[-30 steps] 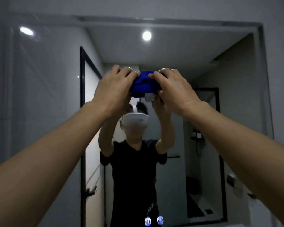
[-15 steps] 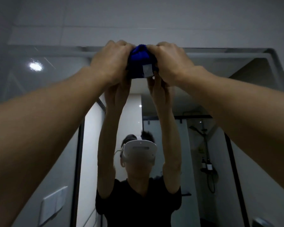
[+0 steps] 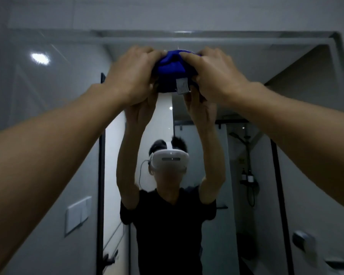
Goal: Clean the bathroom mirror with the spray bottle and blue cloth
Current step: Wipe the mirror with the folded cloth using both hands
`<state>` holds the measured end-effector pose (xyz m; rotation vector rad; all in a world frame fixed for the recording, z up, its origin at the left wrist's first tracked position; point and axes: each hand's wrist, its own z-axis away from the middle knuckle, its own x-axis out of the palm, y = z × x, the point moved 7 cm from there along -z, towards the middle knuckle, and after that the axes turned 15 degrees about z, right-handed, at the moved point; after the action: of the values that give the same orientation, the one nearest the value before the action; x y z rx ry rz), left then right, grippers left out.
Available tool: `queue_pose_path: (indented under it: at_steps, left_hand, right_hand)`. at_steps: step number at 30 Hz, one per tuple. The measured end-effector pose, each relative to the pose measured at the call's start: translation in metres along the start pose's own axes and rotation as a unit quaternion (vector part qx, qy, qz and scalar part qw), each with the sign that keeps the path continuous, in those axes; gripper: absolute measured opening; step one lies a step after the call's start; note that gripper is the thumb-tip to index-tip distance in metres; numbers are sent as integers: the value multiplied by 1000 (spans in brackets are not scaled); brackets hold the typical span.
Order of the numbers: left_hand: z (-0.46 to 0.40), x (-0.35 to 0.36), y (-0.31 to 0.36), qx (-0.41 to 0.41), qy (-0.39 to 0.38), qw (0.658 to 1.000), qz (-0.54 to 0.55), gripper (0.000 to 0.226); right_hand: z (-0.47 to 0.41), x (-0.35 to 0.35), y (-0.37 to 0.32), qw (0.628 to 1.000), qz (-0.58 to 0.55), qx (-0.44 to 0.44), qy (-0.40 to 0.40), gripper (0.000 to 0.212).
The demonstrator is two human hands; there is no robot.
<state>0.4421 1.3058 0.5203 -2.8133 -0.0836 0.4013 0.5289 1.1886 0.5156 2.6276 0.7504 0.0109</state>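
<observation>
Blue cloth (image 3: 170, 71) is sitting bunched against the bathroom mirror (image 3: 48, 135) near its top edge, its long axis running sideways between left hand (image 3: 132, 76) and right hand (image 3: 211, 76), both curling fingers onto it, equally near; remaining glass is lying mostly below.

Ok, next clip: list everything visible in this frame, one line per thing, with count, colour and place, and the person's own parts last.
bunched blue cloth: one, blue with a small white tag, pressed on the mirror near its top edge.
large wall mirror: one, slim frame, fills most of the view.
grey wall: above the mirror.
reflected white wall switch plate: one, lower left.
reflected black shower fittings: right of centre.
reflected ceiling light: one, white, upper left.
reflected person in black T-shirt: one, centre.
left hand: grips the cloth's left side.
right hand: grips the cloth's right side.
</observation>
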Motion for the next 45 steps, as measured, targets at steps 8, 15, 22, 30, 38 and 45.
queue_pose_path:
  at_steps: [8, 15, 22, 30, 38, 45]
  left_hand:
    - [143, 36, 49, -1, -57, 997, 48, 69]
    - [265, 75, 94, -14, -137, 988, 71, 69]
    - [363, 106, 138, -64, -225, 966, 107, 69]
    - [443, 130, 164, -110, -289, 942, 128, 63]
    - [504, 148, 176, -129, -354, 916, 137, 66]
    - [517, 146, 169, -129, -362, 912, 140, 68]
  right_hand:
    - [149, 5, -49, 997, -27, -36, -59, 61]
    - [275, 16, -93, 992, -36, -37, -114, 59]
    - [385, 24, -129, 976, -87, -28, -196, 60]
    - [478, 38, -174, 949, -125, 2, -291, 72]
    - [524, 49, -211, 919, -140, -23, -369, 70]
    - [531, 52, -224, 921, -148, -31, -359, 68]
